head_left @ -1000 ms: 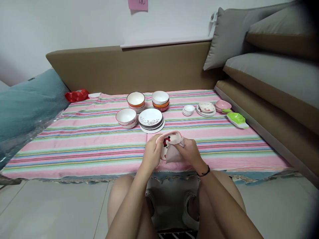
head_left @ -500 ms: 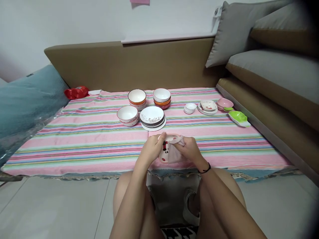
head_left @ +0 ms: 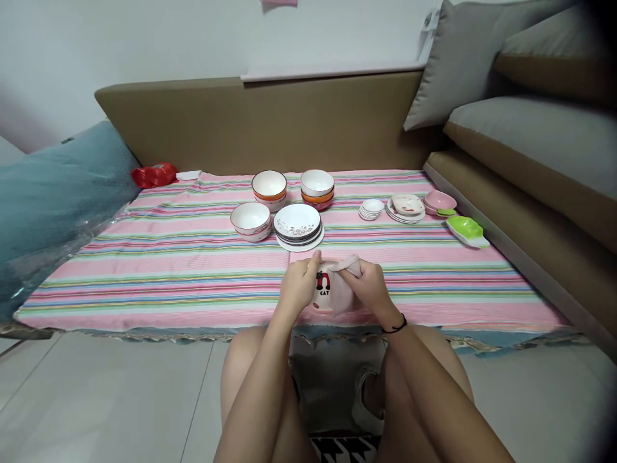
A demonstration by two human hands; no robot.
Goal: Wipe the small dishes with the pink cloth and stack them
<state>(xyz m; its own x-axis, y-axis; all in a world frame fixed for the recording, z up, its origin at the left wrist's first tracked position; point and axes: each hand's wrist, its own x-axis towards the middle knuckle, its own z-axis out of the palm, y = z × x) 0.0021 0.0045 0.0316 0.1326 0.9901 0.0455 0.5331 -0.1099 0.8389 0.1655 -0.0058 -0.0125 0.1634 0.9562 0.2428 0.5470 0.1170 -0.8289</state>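
Note:
My left hand grips a small pink bowl with a red-and-black cat picture, held upright over the near edge of the striped cloth. My right hand is closed on a pale pink rag pressed over the bowl's rim and right side. Just beyond the hands lies a stack of plates, with three stacks of bowls around it: a white one, an orange-banded one and another.
Small white dishes, a patterned plate stack, a pink dish and a green dish sit at the right. A red bag lies far left. A teal cushion is left, sofa cushions right.
The bowl has been turned in my hands so the cat picture faces me, and the rag has shifted along the rim. The view has moved slightly.

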